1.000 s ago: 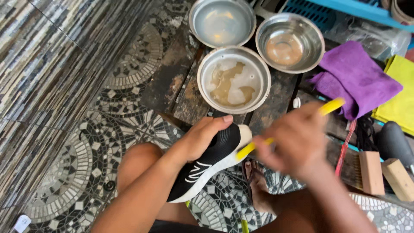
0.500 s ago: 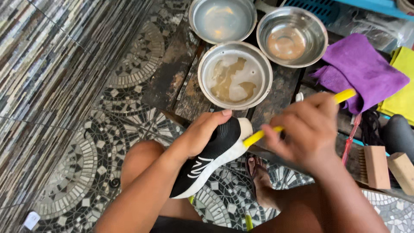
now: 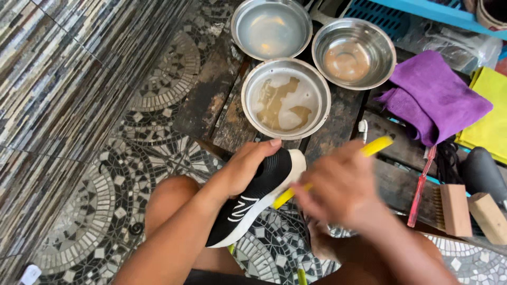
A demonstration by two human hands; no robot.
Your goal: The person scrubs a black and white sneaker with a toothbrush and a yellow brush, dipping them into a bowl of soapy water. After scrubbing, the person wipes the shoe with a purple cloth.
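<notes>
The left hand [image 3: 248,169] grasps a black sneaker [image 3: 256,198] with white sole; the blurred right hand [image 3: 338,192] is clenched on a yellow brush [image 3: 377,146] against it

A home washing spot, floor level: mosaic floor [image 3: 79,174], tiled wall [image 3: 53,63], a low wet plank bench [image 3: 211,100] carrying three steel bowls [image 3: 285,98], cloths [image 3: 438,95] and brushes [image 3: 454,208] along its right edge, a shoe [image 3: 253,198] mid-scrub.

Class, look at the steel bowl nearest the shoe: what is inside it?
The nearest steel bowl holds murky brown water with patches of white foam. The cloudy water hides the bowl's bottom.
</notes>
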